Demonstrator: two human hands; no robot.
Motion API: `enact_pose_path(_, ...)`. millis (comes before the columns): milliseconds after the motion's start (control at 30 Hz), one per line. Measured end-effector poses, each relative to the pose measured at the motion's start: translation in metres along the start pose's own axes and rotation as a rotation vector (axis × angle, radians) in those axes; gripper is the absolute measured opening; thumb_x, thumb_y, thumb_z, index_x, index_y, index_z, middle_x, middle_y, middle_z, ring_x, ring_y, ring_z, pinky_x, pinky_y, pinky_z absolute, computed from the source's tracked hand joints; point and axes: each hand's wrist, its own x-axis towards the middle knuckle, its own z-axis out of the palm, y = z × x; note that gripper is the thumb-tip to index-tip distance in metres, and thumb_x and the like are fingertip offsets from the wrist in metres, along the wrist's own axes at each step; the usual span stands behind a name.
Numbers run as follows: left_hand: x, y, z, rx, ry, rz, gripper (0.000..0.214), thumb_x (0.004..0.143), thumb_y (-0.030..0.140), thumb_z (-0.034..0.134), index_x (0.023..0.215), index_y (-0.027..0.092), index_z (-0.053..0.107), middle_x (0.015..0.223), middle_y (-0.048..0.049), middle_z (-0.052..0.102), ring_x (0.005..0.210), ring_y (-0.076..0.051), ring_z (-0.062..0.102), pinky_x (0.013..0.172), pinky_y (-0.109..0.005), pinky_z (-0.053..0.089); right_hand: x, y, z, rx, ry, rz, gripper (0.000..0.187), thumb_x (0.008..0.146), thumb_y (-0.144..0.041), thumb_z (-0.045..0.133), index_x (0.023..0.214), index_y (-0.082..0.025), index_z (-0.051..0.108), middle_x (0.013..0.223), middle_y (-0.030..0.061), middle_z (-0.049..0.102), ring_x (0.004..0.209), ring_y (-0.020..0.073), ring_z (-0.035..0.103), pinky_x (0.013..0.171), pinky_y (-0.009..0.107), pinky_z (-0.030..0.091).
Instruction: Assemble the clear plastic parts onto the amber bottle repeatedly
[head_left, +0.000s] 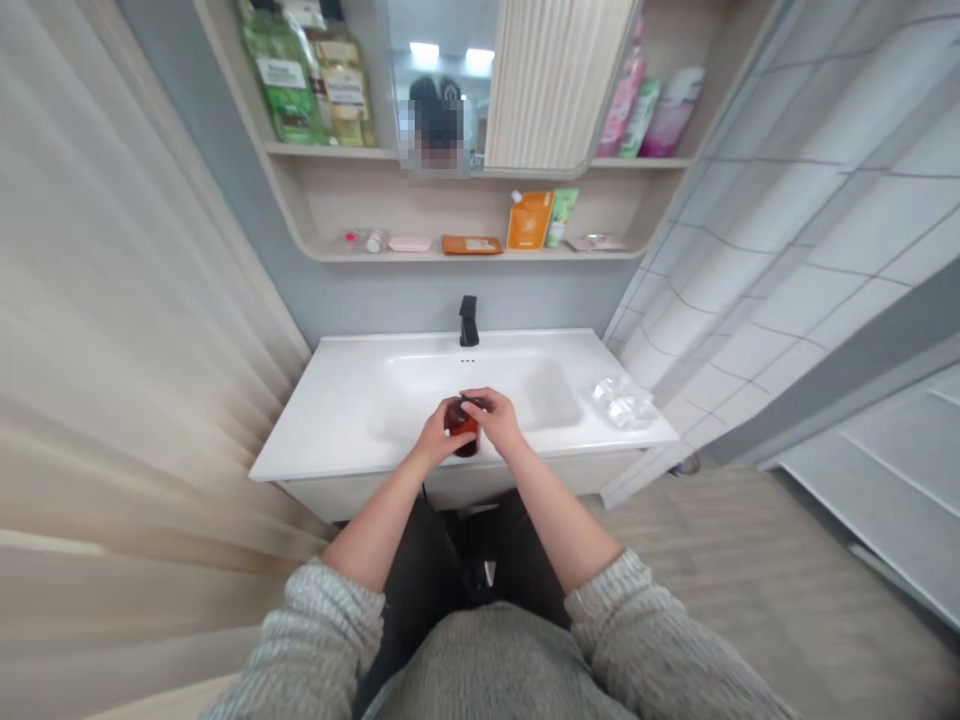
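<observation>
My left hand (435, 436) is wrapped round the side of a small amber bottle (468, 445) in front of the sink basin (397, 400). On the bottle's dark top, my right hand (495, 418) is closed, its fingers over the cap and the thumb along the near side. The bottle is held above the sink's front edge and looks roughly upright. Fingers hide most of the top, so I cannot make out whether it is a screw cap or a pump.
A black faucet (469, 322) rises behind the basin. Clear plastic containers (624, 402) sit on the right of the counter. Above, a shelf holds an orange pouch (529, 222), a green tube (561, 217) and an orange packet (472, 246). Curtains hang on both sides.
</observation>
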Motion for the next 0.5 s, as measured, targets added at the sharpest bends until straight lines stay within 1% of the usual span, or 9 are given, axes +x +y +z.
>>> enact_pose_path(67, 0.001, 0.0, 0.006, -0.027, 0.001, -0.004, 0.075, 0.078, 0.037, 0.092, 0.143, 0.02, 0.059, 0.13, -0.0132, 0.076, 0.108, -0.027, 0.076, 0.101, -0.047, 0.063, 0.0, 0.0, -0.004, -0.021, 0.035, -0.014, 0.034, 0.079, -0.051, 0.088, 0.1, -0.026, 0.079, 0.107, 0.0065, 0.083, 0.102, 0.0277, 0.078, 0.102, 0.047, 0.064)
enact_pose_path(133, 0.001, -0.002, 0.008, -0.032, 0.006, -0.009, 0.075, 0.078, 0.038, 0.092, 0.142, 0.02, 0.059, 0.133, -0.014, 0.076, 0.112, -0.028, 0.076, 0.102, -0.048, 0.063, 0.003, 0.0, -0.002, -0.053, 0.055, -0.032, 0.033, 0.077, -0.05, 0.089, 0.094, -0.027, 0.074, 0.101, 0.0049, 0.08, 0.097, 0.0262, 0.076, 0.098, 0.045, 0.064)
enact_pose_path(233, 0.0, -0.005, 0.007, -0.014, 0.005, -0.014, 0.076, 0.08, 0.04, 0.091, 0.145, 0.02, 0.057, 0.136, -0.0152, 0.074, 0.113, -0.029, 0.077, 0.1, -0.049, 0.064, 0.005, -0.003, 0.005, -0.068, 0.037, -0.055, 0.038, 0.073, -0.049, 0.092, 0.091, -0.027, 0.067, 0.097, 0.0022, 0.076, 0.092, 0.0251, 0.074, 0.095, 0.043, 0.064)
enact_pose_path(300, -0.001, -0.006, 0.006, 0.001, 0.003, -0.018, 0.08, 0.081, 0.043, 0.09, 0.149, 0.02, 0.055, 0.137, -0.0156, 0.074, 0.113, -0.029, 0.077, 0.098, -0.048, 0.065, 0.004, -0.005, 0.007, -0.029, -0.011, -0.064, 0.037, 0.077, -0.051, 0.089, 0.094, -0.028, 0.066, 0.102, 0.0026, 0.077, 0.097, 0.0259, 0.075, 0.098, 0.044, 0.063)
enact_pose_path(367, -0.002, -0.008, 0.005, 0.016, 0.008, -0.011, 0.083, 0.081, 0.046, 0.091, 0.151, 0.02, 0.054, 0.138, -0.016, 0.073, 0.117, -0.03, 0.076, 0.1, -0.048, 0.064, 0.0, -0.006, 0.006, 0.03, -0.041, -0.059, 0.029, 0.089, -0.054, 0.079, 0.097, -0.028, 0.069, 0.111, 0.0047, 0.08, 0.108, 0.027, 0.076, 0.105, 0.045, 0.061)
enact_pose_path(433, -0.001, -0.01, 0.005, 0.018, 0.015, 0.006, 0.085, 0.079, 0.048, 0.092, 0.15, 0.02, 0.054, 0.14, -0.0167, 0.072, 0.122, -0.031, 0.075, 0.104, -0.05, 0.063, -0.003, -0.006, 0.003, 0.063, -0.028, -0.05, 0.027, 0.096, -0.054, 0.07, 0.099, -0.028, 0.073, 0.117, 0.0062, 0.08, 0.114, 0.0275, 0.075, 0.111, 0.046, 0.059)
enact_pose_path(500, -0.001, -0.011, 0.004, 0.01, 0.02, 0.022, 0.085, 0.078, 0.048, 0.093, 0.149, 0.02, 0.056, 0.141, -0.0176, 0.072, 0.125, -0.033, 0.074, 0.107, -0.052, 0.062, -0.004, -0.004, 0.0, 0.039, 0.012, -0.047, 0.025, 0.093, -0.052, 0.074, 0.099, -0.028, 0.073, 0.112, 0.0061, 0.08, 0.108, 0.0275, 0.076, 0.108, 0.046, 0.06)
